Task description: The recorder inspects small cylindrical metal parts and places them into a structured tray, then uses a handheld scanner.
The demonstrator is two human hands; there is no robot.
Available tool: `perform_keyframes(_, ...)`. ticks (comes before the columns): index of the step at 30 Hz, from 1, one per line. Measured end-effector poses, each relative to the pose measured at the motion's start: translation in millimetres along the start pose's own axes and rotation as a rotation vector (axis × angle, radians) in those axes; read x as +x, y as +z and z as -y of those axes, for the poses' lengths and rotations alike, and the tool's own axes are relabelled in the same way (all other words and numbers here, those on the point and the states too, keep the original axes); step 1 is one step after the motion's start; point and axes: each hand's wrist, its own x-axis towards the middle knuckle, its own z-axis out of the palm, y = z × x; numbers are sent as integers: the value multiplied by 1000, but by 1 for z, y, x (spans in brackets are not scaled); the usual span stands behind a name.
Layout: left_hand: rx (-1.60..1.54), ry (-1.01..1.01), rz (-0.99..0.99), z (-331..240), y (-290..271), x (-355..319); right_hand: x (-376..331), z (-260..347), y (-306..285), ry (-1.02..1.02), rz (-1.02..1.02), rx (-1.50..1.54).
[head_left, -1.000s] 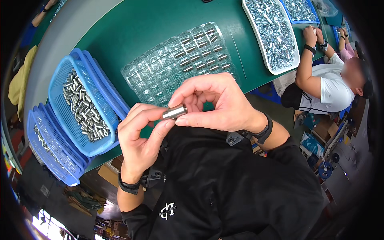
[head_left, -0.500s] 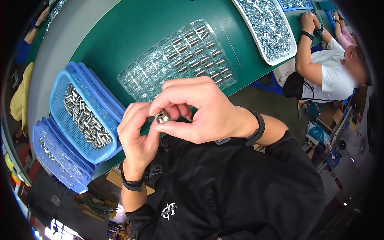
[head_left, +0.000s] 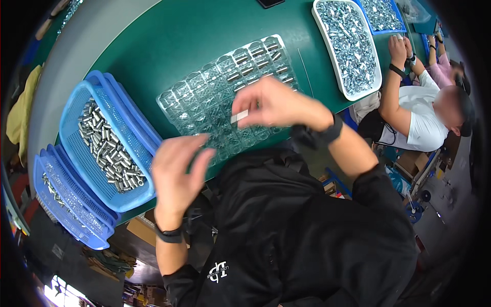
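Observation:
My right hand (head_left: 279, 105) pinches a small silver metal cylinder (head_left: 239, 117) between thumb and fingers, held just above the clear plastic compartment tray (head_left: 204, 97) on the green table. Many of the tray's far pockets hold similar cylinders. My left hand (head_left: 179, 169) hangs empty with fingers apart near the table's front edge, between the tray and a blue basket (head_left: 87, 153) of loose silver cylinders.
A second stack of blue baskets (head_left: 61, 204) sits further left. At the far right a white tray (head_left: 330, 46) heaped with metal parts stands before another seated person (head_left: 424, 117). A further blue tray (head_left: 381, 15) lies behind it.
Both hands held the cylinder together close to my chest. Now they have parted: the right carried the cylinder out over the clear tray, the left let go and dropped toward the table edge.

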Motion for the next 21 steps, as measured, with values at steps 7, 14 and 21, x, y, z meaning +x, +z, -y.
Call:
perform_keyframes(7,192,-730,-294,102,-77,-65,70,-68,-21,-83,-451,-695)
perform_keyframes(14,372,-751,-59,126,-63,-71,84,-90,-6,-86,-426,-860)
perform_keyframes(21,342,-794,-90,132,-67,-69,52,-59,-2,60,-488,-410)
